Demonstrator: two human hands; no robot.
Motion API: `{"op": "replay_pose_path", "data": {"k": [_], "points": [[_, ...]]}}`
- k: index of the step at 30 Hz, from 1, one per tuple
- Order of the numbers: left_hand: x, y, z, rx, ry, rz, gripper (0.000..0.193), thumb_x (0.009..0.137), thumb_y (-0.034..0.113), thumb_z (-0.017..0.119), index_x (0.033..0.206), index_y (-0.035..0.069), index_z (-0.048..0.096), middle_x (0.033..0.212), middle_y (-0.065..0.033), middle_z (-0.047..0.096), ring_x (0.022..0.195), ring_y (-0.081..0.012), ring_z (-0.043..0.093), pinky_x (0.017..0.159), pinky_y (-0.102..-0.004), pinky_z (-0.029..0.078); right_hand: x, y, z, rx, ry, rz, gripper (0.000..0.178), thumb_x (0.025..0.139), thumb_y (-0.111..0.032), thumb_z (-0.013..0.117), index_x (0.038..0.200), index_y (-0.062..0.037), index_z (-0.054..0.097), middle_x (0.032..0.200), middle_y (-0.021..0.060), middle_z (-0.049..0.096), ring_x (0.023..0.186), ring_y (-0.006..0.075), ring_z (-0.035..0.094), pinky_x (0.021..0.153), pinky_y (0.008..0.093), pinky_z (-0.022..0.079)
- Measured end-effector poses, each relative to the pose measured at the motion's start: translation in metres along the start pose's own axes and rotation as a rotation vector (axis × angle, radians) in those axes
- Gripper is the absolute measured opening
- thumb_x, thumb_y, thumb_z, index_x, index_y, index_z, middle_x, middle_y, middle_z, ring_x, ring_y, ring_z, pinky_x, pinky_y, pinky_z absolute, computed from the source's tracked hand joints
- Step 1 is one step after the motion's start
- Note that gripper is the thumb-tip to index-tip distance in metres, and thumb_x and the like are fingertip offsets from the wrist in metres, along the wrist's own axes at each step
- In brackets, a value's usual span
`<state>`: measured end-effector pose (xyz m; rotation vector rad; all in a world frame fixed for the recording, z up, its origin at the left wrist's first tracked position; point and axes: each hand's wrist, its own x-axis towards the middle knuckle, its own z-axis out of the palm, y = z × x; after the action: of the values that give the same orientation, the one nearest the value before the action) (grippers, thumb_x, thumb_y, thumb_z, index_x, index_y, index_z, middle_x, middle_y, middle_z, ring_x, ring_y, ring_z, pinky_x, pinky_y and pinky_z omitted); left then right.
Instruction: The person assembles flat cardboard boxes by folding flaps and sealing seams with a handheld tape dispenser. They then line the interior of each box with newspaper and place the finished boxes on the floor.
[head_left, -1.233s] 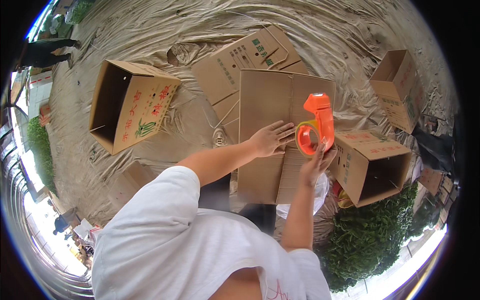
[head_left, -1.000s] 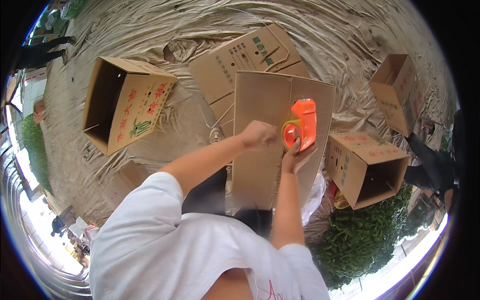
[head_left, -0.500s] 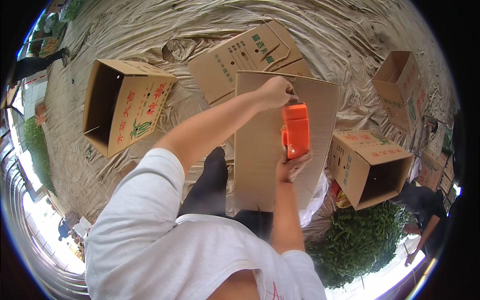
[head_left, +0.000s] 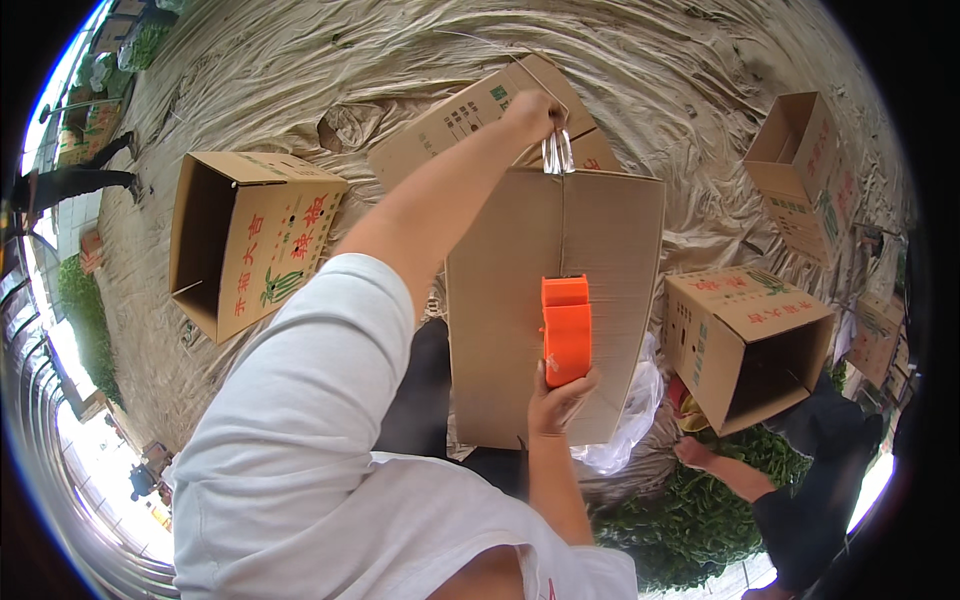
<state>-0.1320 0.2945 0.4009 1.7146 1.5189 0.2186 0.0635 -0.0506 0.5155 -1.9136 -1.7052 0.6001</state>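
1. The two hands were well apart, one above the other, over a brown carton (head_left: 505, 330) in the middle of the frame.
2. The left hand (head_left: 534, 113), upper middle, had its fingers closed on a clear tape strip (head_left: 558, 155), which hung at the carton's far edge; I could not tell whether it ran unbroken to the dispenser.
3. The right hand (head_left: 562, 402), just below centre, was wrapped around the lower end of an orange tape dispenser (head_left: 567, 335), which lay over the carton's centre seam.
4. Behind the carton, at upper middle, a flattened box (head_left: 440, 135) rested on a wrinkled beige sheet (head_left: 650, 70).
5. One open box (head_left: 285, 240) lay at the left; another (head_left: 745, 325) lay at the right, its dark mouth toward the lower right.
6. A clear plastic bag (head_left: 632, 415) sat just beside the carton's lower right side.
7. At lower right, a co-worker's bare forearm (head_left: 738, 474) reached across a leafy green heap (head_left: 680, 530).
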Motion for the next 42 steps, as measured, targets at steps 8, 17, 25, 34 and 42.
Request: {"op": "replay_pose_path", "data": {"k": [8,17,25,34,42], "points": [[0.001,0.013,0.003,0.245,-0.232,-0.191,0.075,0.083,0.058,0.051,0.132,0.002,0.042,0.107,-0.0213,0.06,0.103,-0.0354,0.056,0.091,-0.0426,0.043,0.003,0.0,0.007,-0.064,0.041,-0.047,0.07,0.074,-0.019,0.074,0.124,0.0027,0.03,0.093,0.0183,0.047,0.085,0.0355,0.048,0.073,0.0454,0.04],[-0.077,0.072,0.011,0.342,0.041,0.006,0.068,0.086,0.064,0.034,0.096,0.0,0.058,0.088,-0.0177,0.065,0.089,-0.0315,0.062,0.078,-0.0426,0.048,-0.067,0.017,-0.034,-0.214,-0.124,0.059,0.065,0.075,-0.028,0.072,0.132,-0.0164,0.044,0.092,0.0165,0.048,0.084,0.0364,0.051,0.073,0.0437,0.045],[-0.058,0.058,0.023,0.467,0.15,0.108,0.069,0.087,0.064,0.032,0.102,0.001,0.058,0.081,-0.0152,0.066,0.083,-0.0319,0.063,0.074,-0.0428,0.048,-0.256,0.053,-0.1,-0.275,-0.003,0.192,0.059,0.077,-0.027,0.068,0.13,-0.0184,0.044,0.101,0.0215,0.044,0.085,0.0417,0.05,0.07,0.0475,0.046],[-0.062,0.082,0.021,0.435,-0.015,0.0,0.076,0.086,0.066,0.032,0.119,-0.001,0.049,0.121,-0.0214,0.053,0.117,-0.0343,0.047,0.097,-0.0427,0.038,-0.257,0.077,-0.087,-0.199,0.014,0.167,0.06,0.079,-0.03,0.067,0.133,-0.0203,0.042,0.095,0.0186,0.045,0.08,0.0367,0.05,0.066,0.0444,0.046],[-0.069,0.064,0.046,0.557,0.572,0.451,0.062,0.089,0.043,0.048,0.138,0.008,0.033,0.135,-0.0148,0.043,0.124,-0.0311,0.04,0.104,-0.0423,0.032,-0.253,0.094,-0.077,-0.191,-0.058,0.182,0.066,0.071,-0.017,0.072,0.131,-0.0206,0.045,0.095,0.0189,0.044,0.082,0.038,0.048,0.07,0.0464,0.044]]}}
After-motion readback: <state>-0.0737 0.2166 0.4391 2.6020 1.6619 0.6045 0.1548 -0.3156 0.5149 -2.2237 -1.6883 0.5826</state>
